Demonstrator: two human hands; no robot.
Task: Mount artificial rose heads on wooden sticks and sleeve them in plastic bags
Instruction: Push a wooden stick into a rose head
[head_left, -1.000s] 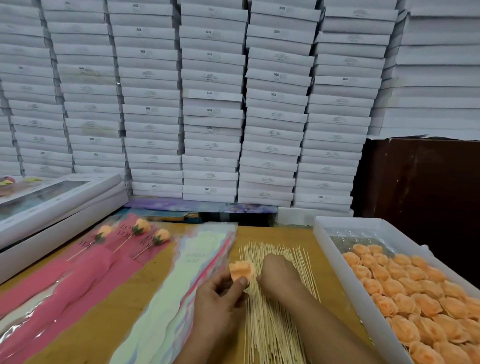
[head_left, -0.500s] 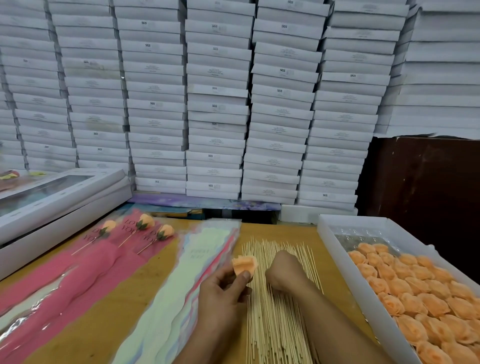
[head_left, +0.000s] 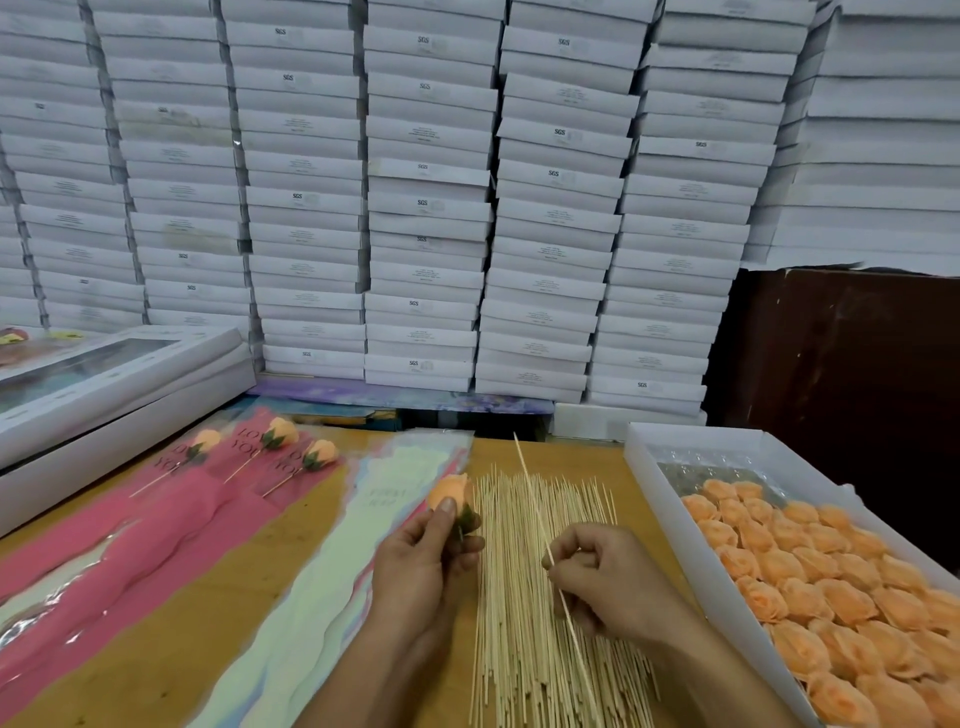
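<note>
My left hand (head_left: 423, 564) pinches a rose head (head_left: 448, 492), thumb on its petals. My right hand (head_left: 605, 579) curls round one stick (head_left: 535, 512), tilted above the stick pile (head_left: 524, 623).

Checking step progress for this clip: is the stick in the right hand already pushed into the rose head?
No: the right hand pinches a single stick apart from the rose head, which the left hand holds.

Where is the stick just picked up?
In the head view, lower centre-right: the right hand pinches the single stick above the stick pile.
</note>
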